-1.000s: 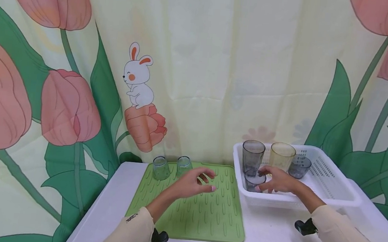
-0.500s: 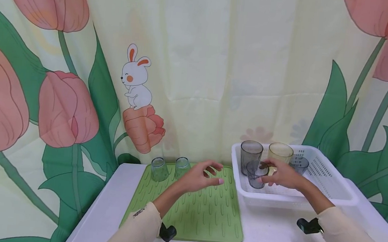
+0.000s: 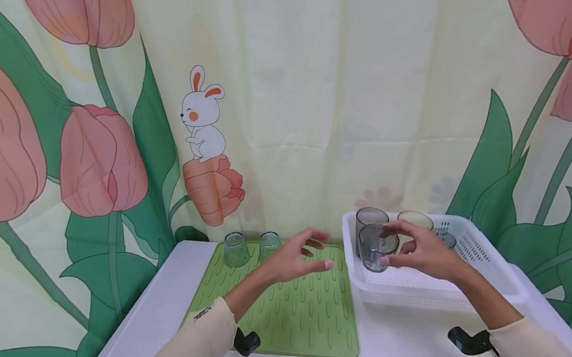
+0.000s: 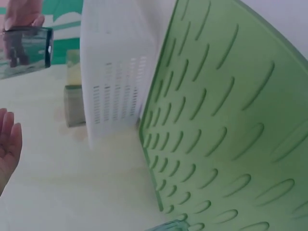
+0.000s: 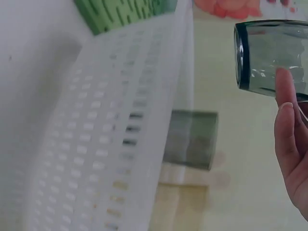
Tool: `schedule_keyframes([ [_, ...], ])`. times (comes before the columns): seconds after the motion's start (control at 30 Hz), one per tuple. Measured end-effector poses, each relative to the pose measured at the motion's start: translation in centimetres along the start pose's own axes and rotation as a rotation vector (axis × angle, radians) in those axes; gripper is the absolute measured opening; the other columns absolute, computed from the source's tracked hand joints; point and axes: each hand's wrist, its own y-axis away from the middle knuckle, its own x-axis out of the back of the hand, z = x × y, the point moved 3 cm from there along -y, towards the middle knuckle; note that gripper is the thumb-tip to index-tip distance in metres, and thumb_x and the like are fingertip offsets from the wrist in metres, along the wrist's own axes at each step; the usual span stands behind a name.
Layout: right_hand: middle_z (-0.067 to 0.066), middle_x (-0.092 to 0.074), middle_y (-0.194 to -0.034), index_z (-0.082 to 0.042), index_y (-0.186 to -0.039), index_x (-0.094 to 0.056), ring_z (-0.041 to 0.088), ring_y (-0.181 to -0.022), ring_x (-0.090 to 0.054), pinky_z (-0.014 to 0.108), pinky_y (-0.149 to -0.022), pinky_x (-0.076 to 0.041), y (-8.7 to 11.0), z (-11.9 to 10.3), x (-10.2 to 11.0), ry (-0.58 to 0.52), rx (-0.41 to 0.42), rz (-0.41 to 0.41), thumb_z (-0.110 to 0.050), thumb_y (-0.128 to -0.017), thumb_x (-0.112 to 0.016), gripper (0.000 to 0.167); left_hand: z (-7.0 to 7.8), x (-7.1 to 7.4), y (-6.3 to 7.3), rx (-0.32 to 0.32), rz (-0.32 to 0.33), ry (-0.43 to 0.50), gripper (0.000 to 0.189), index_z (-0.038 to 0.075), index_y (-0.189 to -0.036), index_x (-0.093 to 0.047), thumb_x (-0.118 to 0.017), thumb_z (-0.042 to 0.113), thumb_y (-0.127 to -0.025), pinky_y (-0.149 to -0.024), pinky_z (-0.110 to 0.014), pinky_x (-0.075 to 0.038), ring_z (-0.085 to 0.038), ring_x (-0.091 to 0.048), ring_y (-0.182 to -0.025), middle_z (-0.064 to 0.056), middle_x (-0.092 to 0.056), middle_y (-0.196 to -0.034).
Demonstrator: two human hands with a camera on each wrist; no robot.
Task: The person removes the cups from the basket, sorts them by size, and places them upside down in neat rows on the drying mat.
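My right hand (image 3: 428, 250) pinches a short grey drinking glass (image 3: 374, 257) between thumb and fingers, up above the left part of a white plastic basket (image 3: 439, 295). In the right wrist view the glass (image 5: 260, 60) lies sideways across the picture, with fingertips (image 5: 285, 86) on its wall. My left hand (image 3: 291, 261) hovers over the green ridged mat (image 3: 298, 330), fingers loosely bent and holding nothing. Two greenish glasses, the left one (image 3: 236, 250) and the right one (image 3: 269, 245), stand at the mat's back edge, apparently base up.
Inside the basket stand a taller grey glass (image 3: 366, 215), a yellow-tinted glass (image 3: 420, 217) and a small grey glass (image 3: 446, 237), partly hidden by my right hand. A patterned curtain (image 3: 291, 116) hangs behind the white table (image 3: 394, 347).
My right hand has lifted the short grey glass up from the basket floor and tilted it. The left hand has moved slightly right, staying over the mat.
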Motion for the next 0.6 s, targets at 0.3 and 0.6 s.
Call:
schedule_keyframes([
  [0.3,0.019,-0.06,-0.12,-0.001,-0.137,-0.049,0.017,-0.062,-0.067,0.028,-0.057,-0.053,0.8,-3.3,-3.0,-0.068,0.113,-0.065,-0.014,-0.083,-0.081,0.064,1.8,-1.1,0.2,-0.085,-0.054,-0.011,0.067,0.018,-0.146,-0.045,-0.075,0.036,-0.088,-0.098,-0.032,-0.05,-0.018,-0.057,-0.122,-0.003,-0.057,-0.139],
  [0.6,0.017,-0.061,-0.118,-0.002,-0.137,-0.051,0.009,-0.062,-0.063,0.028,-0.052,-0.051,1.0,-4.1,-5.1,-0.079,0.119,-0.101,-0.016,-0.083,-0.082,0.063,2.7,-1.9,0.7,-0.124,-0.092,-0.082,0.072,0.017,-0.147,-0.045,-0.079,0.036,-0.085,-0.097,-0.028,-0.049,-0.01,-0.056,-0.116,-0.001,-0.056,-0.139],
])
